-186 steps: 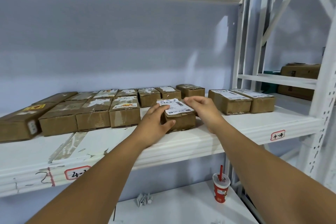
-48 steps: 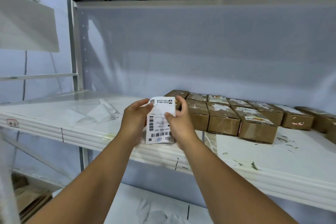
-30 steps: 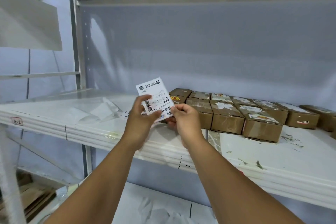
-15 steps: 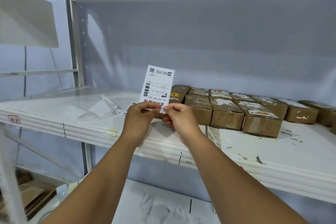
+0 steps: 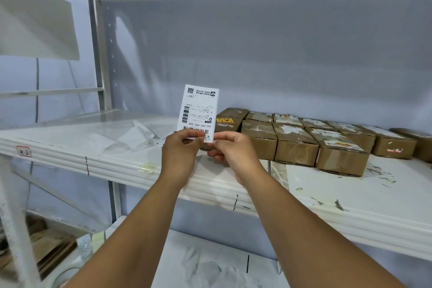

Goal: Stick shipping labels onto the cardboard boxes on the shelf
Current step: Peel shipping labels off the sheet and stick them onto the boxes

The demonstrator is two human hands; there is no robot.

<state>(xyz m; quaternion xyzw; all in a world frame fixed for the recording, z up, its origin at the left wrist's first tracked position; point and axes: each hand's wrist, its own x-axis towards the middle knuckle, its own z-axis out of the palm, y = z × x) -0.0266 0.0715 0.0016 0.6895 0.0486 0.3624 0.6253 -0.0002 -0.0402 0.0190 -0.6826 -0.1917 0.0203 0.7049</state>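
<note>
A white shipping label (image 5: pixel 199 111) with barcodes stands upright and upside down in front of me. My left hand (image 5: pixel 180 154) and my right hand (image 5: pixel 230 151) both pinch its bottom edge, above the front of the white shelf (image 5: pixel 117 159). Two rows of brown cardboard boxes (image 5: pixel 297 145) lie on the shelf just right of my hands; several carry torn or old labels. The leftmost box (image 5: pixel 228 119) has a yellow sticker and is partly hidden behind the label.
Loose white backing papers (image 5: pixel 131 138) lie on the shelf to the left. Paper scraps (image 5: pixel 336 203) dot the shelf's right front. A metal upright (image 5: pixel 100 77) stands at the left. More crumpled paper (image 5: pixel 210 269) lies on the lower shelf.
Both hands have raised the label from a tilted hold to upright and shifted their pinch to its bottom edge. Earlier, both hands were pressing a label onto a box further right.
</note>
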